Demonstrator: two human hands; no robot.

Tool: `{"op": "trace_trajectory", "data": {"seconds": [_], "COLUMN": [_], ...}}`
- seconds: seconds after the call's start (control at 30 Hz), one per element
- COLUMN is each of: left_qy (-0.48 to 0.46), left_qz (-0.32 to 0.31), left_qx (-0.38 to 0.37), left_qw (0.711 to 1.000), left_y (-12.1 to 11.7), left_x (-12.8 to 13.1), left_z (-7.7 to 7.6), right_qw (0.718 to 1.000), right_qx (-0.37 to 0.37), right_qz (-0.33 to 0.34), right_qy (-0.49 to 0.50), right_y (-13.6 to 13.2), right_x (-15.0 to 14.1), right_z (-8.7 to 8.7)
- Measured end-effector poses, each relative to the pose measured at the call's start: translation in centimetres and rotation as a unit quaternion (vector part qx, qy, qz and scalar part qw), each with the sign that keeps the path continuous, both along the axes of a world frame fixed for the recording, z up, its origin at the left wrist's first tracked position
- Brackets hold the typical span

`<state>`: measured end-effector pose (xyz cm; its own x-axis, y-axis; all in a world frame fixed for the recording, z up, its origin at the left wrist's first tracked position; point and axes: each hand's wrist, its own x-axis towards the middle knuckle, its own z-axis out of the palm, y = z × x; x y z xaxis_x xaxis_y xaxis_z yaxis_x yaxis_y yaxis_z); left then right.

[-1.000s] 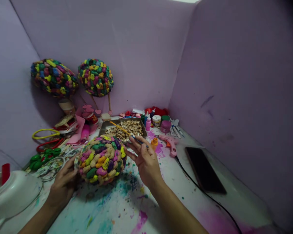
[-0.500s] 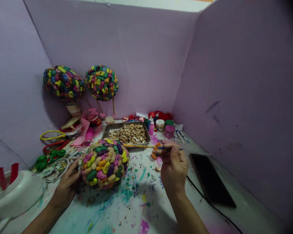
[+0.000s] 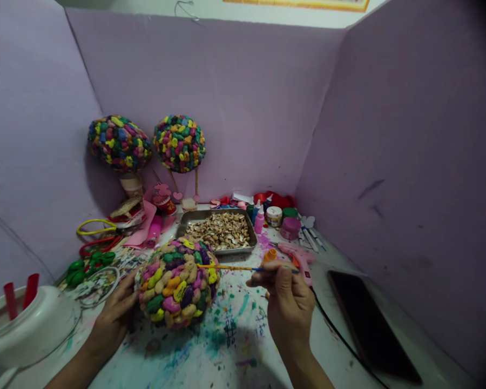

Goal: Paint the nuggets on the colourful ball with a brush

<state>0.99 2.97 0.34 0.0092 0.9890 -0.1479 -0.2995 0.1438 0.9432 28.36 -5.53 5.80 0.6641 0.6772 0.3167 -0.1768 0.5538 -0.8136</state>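
My left hand (image 3: 115,308) grips the left side of a ball covered in peanut shells (image 3: 176,286), partly painted pink, green, yellow, purple and orange, with other shells still bare tan. Its fingertips are hidden behind the ball. In my right hand (image 3: 287,294) a thin paintbrush (image 3: 235,268) is pinched, its orange-tipped end touching the upper right of the ball, on or beside a bare shell. Just behind that hand stands a small orange paint bottle (image 3: 270,255).
Behind the ball lies a metal tray (image 3: 182,231) of shell pieces. Paint bottles (image 3: 259,220), jars (image 3: 290,229), a pink glue gun (image 3: 299,256) and a phone (image 3: 368,324) are to the right. Two painted balls (image 3: 180,143), scissors (image 3: 95,227) and a white pot (image 3: 36,319) stand left.
My right hand has brought the brush leftward and down, so its tip now meets the ball. The left hand keeps its hold. The whole view has shifted slightly.
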Motion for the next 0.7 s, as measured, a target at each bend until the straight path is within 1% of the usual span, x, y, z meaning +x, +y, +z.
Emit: {"op": "trace_trajectory", "data": {"seconds": [0.2,0.4,0.5,0.57,0.7], "left_qy": [0.000,0.005,0.004,0.004,0.009], "left_qz": [-0.001,0.002,-0.008,-0.016,-0.007], "left_qx": [-0.005,0.009,0.006,0.007,0.013], "left_qw": [1.000,1.000,1.000,1.000,1.000], "left_y": [0.11,0.19,0.24,0.19,0.05], "left_x": [-0.46,-0.35,-0.29,-0.24,-0.16], "left_z": [-0.55,-0.54,-0.48,-0.38,-0.21], "right_qw": [0.999,0.998,0.998,0.998,0.997], "right_qx": [-0.002,-0.005,-0.006,-0.008,-0.019], "right_qz": [0.044,0.051,0.054,0.051,0.039], "right_qy": [0.019,0.025,0.038,0.048,0.060], "right_y": [0.27,0.23,0.31,0.39,0.55], "right_x": [-0.23,-0.18,-0.19,-0.23,-0.22], "right_z": [-0.08,-0.01,-0.15,-0.30,-0.58]}}
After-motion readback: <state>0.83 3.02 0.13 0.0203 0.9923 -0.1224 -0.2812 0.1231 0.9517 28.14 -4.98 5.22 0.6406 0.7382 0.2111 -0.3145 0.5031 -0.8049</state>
